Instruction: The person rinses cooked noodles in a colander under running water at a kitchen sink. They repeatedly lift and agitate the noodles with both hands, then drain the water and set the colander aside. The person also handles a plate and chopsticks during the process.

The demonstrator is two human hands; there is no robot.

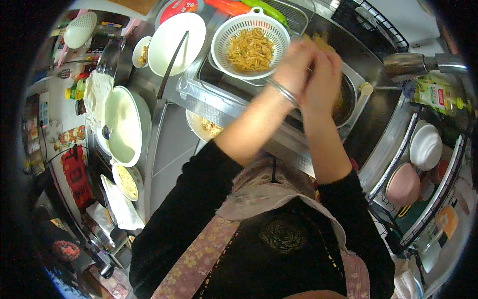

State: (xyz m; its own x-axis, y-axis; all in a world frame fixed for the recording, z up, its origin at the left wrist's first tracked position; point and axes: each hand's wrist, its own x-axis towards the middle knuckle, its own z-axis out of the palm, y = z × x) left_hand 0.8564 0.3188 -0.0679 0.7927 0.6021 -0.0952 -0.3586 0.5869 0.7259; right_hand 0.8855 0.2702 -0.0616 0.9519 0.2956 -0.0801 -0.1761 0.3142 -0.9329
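Observation:
My left hand (295, 71) and my right hand (323, 82) are pressed together above the sink, with yellowish-brown strips showing blurred at their far side. The left wrist wears a silver bangle (282, 91). Beside the left hand stands a white plastic colander (220, 48) holding similar brown strips (250, 50). Beneath the right hand, partly hidden, is a round vessel (353, 97) with dark contents in the sink. Green peppers (267, 11) and carrots (229, 6) lie behind the colander.
Left of the colander is a white bowl (175, 45) with a dark chopstick-like stick (173, 65) across it. A large pale green basin (140, 127) stands farther left. The faucet (422, 65) juts in at right, above a dish rack (396, 157) with bowls.

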